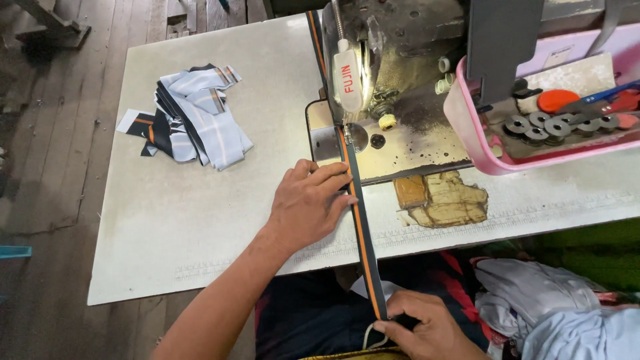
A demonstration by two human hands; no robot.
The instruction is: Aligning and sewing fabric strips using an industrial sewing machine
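Now both hands (pixel 310 203) on strip (pixel 361 220).

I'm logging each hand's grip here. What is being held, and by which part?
The right hand pinches the near end of the dark, orange-striped fabric strip. The left hand only presses flat against its left edge on the table.

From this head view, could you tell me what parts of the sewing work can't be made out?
- Needle and presser foot: hidden behind the sewing machine head.
- Strip lower end: covered by the right hand at the bottom edge.
- Left hand palm contact: hidden beneath the hand.
- Pink tray: partly blocked by a grey panel, cut by the right edge.
- Fabric pile: piece count unclear.
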